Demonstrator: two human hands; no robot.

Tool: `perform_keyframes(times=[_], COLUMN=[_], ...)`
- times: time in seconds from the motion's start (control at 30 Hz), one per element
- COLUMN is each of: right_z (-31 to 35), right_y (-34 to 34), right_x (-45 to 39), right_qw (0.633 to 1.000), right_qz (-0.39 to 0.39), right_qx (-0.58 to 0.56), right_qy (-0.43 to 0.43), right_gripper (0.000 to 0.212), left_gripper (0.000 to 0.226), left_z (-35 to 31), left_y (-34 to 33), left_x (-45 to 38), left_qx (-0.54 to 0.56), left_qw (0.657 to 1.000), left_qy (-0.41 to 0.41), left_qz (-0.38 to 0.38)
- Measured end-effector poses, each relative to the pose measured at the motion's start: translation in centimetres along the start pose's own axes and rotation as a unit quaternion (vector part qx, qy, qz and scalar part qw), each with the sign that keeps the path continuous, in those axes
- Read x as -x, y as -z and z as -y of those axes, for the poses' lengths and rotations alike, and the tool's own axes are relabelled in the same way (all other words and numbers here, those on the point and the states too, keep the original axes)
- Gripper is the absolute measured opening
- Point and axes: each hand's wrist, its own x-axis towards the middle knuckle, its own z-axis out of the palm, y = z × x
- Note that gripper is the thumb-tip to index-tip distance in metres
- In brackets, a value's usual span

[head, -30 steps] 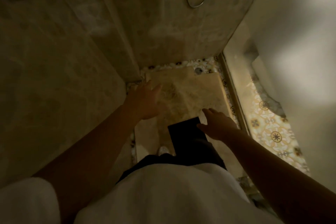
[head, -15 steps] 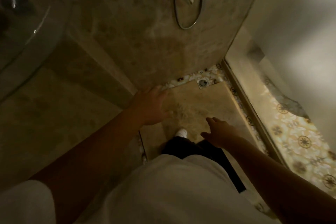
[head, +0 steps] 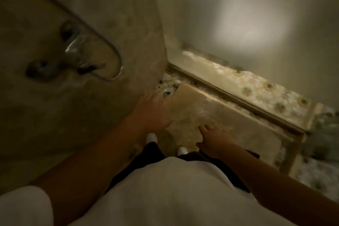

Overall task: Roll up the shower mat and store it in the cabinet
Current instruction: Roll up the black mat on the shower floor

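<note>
Shower mat (head: 216, 113) flat, lengthwise along threshold (head: 238, 97)

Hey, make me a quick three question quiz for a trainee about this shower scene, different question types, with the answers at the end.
1. True or false: the shower mat is already rolled up.
2. Multiple choice: the shower tap is fixed on A) the wall left of the mat, B) the floor, C) the glass door.
3. Fill in: neither the left hand nor the right hand holds anything; both have their fingers ____.

Key: 1 false, it lies flat on the floor. 2 A. 3 open, reaching down toward the mat.
</note>
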Motion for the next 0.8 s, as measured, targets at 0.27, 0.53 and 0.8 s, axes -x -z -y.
perform_keyframes(times=[0.27,0.53,0.8], right_z=[-0.9,3.2,9.4], right_y=[-1.5,-5.1,-9.8], right_x=[3.3,7.1,10.1], right_qw=[0.959,0.833,0.72], right_qz=[-0.031,-0.075,-0.126], right_qx=[-0.174,-0.363,-0.479], right_qy=[-0.224,-0.411,-0.487], right_gripper=[0.067,0.067,0.059], left_gripper=[0.09,0.089,0.089], left_z=[-2.9,-8.7,-16.0], left_y=[2.2,2.9,0.6], left_x=[-11.6,-15.4,-12.5], left_qx=[-0.138,-0.241,-0.293], left_qw=[0.953,0.839,0.725], left_qy=[-0.263,-0.471,-0.611], left_qz=[0.067,0.13,0.121])
